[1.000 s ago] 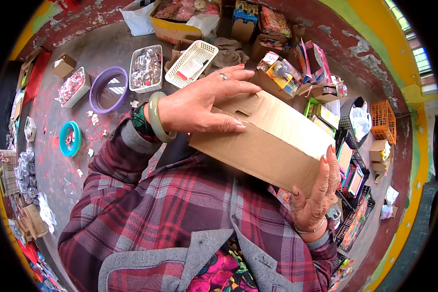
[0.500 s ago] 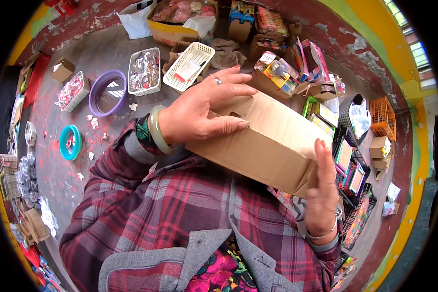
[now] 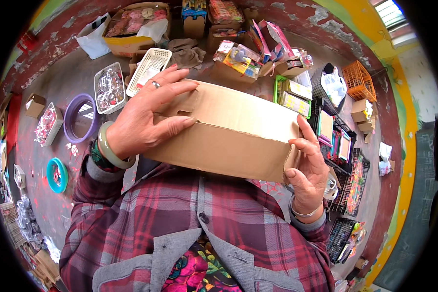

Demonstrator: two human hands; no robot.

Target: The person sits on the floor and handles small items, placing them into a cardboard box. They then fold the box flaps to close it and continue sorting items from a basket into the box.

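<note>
A cardboard box [image 3: 228, 146] was held at both ends — clasped by the left hand [image 3: 143, 118], pinched by the right hand [image 3: 310, 175].

Box [image 3: 224, 151] (brown cardboard) between both hands [image 3: 141, 114]

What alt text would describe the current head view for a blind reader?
A person's left hand and right hand hold a brown cardboard box by its two ends before a plaid jacket. On the floor to the left are a purple tub and a turquoise tub; an orange crate stands at upper right.
</note>
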